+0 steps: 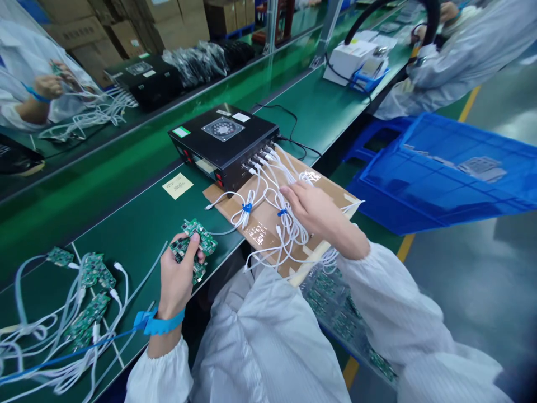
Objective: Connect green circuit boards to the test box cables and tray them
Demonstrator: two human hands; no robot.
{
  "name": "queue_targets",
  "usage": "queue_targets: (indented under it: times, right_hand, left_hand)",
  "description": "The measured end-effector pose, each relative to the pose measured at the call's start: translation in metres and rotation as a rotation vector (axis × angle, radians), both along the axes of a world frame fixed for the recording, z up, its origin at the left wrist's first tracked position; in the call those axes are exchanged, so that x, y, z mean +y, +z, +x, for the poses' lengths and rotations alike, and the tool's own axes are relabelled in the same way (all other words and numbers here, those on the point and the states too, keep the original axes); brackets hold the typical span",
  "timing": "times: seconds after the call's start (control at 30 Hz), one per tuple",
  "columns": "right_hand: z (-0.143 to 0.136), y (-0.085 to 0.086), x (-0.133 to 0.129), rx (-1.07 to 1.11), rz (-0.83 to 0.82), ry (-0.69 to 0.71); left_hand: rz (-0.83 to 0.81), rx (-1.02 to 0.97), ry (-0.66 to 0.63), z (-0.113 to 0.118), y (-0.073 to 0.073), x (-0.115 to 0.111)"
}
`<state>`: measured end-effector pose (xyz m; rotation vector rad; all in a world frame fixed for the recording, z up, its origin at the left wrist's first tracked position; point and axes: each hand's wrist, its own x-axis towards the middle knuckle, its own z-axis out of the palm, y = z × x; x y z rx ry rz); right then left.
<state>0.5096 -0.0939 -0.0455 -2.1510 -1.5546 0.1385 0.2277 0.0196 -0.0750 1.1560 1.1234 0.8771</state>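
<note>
Over the near edge of the worktop (138,224), green circuit boards (205,239) are clasped in the left hand (178,277), thumb on top; they look light, stiff and fragile, best taken by their rims rather than their faces. To their right, the right hand (312,208) lies with fingers straight and close together over soft-looking white cables (297,230), whether gripping one I cannot tell, and beyond sits a black box (222,146).
</note>
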Motion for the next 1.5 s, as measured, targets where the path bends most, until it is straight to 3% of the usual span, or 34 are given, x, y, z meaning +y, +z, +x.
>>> queue_targets:
  times: [0.13, 0.3, 0.57, 0.73, 0.83, 0.93, 1.03, 1.1, 1.17, 1.27, 1.33, 1.43, 1.5]
  right_hand:
    - [0.034, -0.006, 0.055, -0.236, -0.002, -0.174]
    - [0.056, -0.019, 0.097, -0.433, -0.154, -0.060]
    - [0.062, -0.029, 0.109, -0.474, -0.156, 0.001]
    - [0.061, -0.011, 0.098, -0.457, -0.157, 0.023]
    - [0.040, 0.013, 0.077, -0.403, -0.064, -0.006]
    - [-0.012, 0.024, 0.053, -0.228, 0.128, 0.040]
    - [-0.080, 0.012, 0.040, 0.028, 0.004, 0.277]
    - [-0.118, -0.003, 0.041, 0.152, -0.078, 0.338]
    - [-0.141, -0.014, 0.046, 0.307, -0.167, 0.333]
    - [-0.153, -0.018, 0.055, 0.544, -0.225, 0.312]
    - [-0.153, -0.016, 0.058, 0.509, -0.117, 0.248]
    - [-0.155, -0.017, 0.062, 0.207, 0.047, 0.179]
    - [-0.159, -0.023, 0.065, 0.006, 0.058, 0.196]
  left_hand:
    - [-0.017, 0.007, -0.007, -0.007, -0.007, 0.002]
    - [-0.026, 0.027, 0.010, -0.016, -0.020, 0.003]
    - [-0.119, -0.037, -0.002, -0.022, -0.031, 0.003]
    - [-0.111, -0.062, -0.042, -0.023, -0.030, 0.005]
    - [-0.088, -0.094, -0.046, -0.025, -0.033, 0.005]
    - [-0.062, -0.123, -0.052, -0.026, -0.038, 0.005]
    - [-0.030, -0.144, -0.086, -0.026, -0.041, 0.003]
    - [-0.028, -0.183, -0.117, -0.027, -0.041, 0.001]
    - [-0.049, -0.235, -0.134, -0.028, -0.040, -0.003]
    - [-0.086, -0.286, -0.123, -0.036, -0.039, -0.006]
    - [-0.097, -0.289, -0.080, -0.045, -0.040, -0.008]
    - [-0.077, -0.260, -0.004, -0.060, -0.045, -0.009]
    - [-0.057, -0.239, 0.019, -0.068, -0.049, -0.011]
